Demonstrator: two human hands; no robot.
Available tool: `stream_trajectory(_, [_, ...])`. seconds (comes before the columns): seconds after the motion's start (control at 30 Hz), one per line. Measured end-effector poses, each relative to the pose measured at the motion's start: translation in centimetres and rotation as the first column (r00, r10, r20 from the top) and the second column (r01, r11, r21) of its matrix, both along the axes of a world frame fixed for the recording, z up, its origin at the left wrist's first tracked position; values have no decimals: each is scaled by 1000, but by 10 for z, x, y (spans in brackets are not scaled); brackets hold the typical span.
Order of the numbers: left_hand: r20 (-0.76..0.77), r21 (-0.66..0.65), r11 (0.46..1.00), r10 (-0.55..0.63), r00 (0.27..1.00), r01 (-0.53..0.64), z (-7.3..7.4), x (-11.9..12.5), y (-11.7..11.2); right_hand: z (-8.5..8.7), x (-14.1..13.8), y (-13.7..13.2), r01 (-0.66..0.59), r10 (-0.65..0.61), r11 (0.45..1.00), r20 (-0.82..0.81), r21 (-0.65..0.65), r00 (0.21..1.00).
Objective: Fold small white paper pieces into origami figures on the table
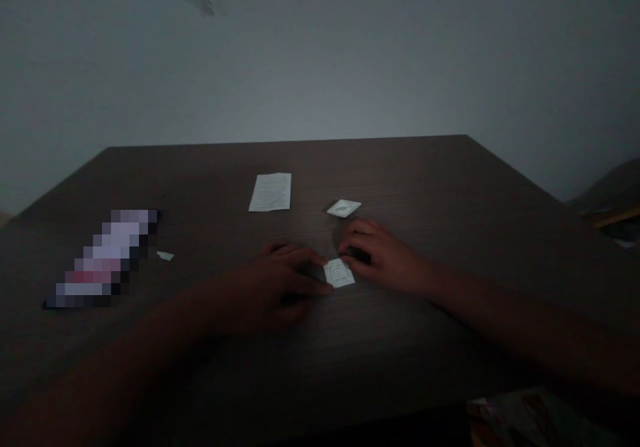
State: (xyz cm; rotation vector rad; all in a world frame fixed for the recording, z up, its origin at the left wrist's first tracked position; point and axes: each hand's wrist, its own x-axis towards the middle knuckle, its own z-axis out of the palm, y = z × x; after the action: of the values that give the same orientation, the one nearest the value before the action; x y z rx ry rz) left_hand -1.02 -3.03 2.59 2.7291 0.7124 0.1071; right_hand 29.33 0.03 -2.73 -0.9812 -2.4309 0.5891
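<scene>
A small folded square of printed paper (340, 274) lies on the dark wooden table between my hands. My left hand (283, 280) comes from the left, and its stretched fingertips hold the paper at its upper left and lower left corners. From the other side, my right hand (380, 254) has its fingers curled, with the tips at the upper right edge of the same paper. The exact grip of these fingertips is dim and partly hidden. Just beyond my right hand sits a folded white paper piece (344, 208), diamond-shaped and slightly raised.
Farther back lies a flat printed sheet (271, 192). To the left is a phone (105, 254) with a blurred-out screen, beside a small paper scrap (165, 256). The table (400, 167) ends near a grey wall (320, 54). Unclear items (530, 414) show below the front edge.
</scene>
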Motion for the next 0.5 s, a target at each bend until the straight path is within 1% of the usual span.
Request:
stream_trajectory(0.07, [6,-1,1000,30,1000,-30,-3,2,1,2,1,-1,-32,32,999,0,7,999])
stream_trajectory(0.1, [9,10,1000,19,1000,-19,-5,3,2,3,1,-1,-42,42,999,3,3,999])
stream_trajectory(0.13, [16,30,999,35,999,-36,-8,4,2,3,0,-2,-45,45,999,7,-2,999])
stream_trajectory(0.23, [62,109,994,18,998,-25,-15,6,4,3,-2,-2,-28,29,999,14,-27,999])
stream_trajectory(0.27, [82,125,992,-13,997,3,-16,7,4,2,-4,-3,-22,22,999,8,-40,1000])
stream_trajectory(0.4, [62,156,987,24,998,-33,-18,9,5,4,-9,-7,-1,-5,995,-64,-96,998])
stream_trajectory(0.5, [96,196,981,-4,995,-15,-20,7,7,5,-10,-10,5,-26,984,-113,-178,993])
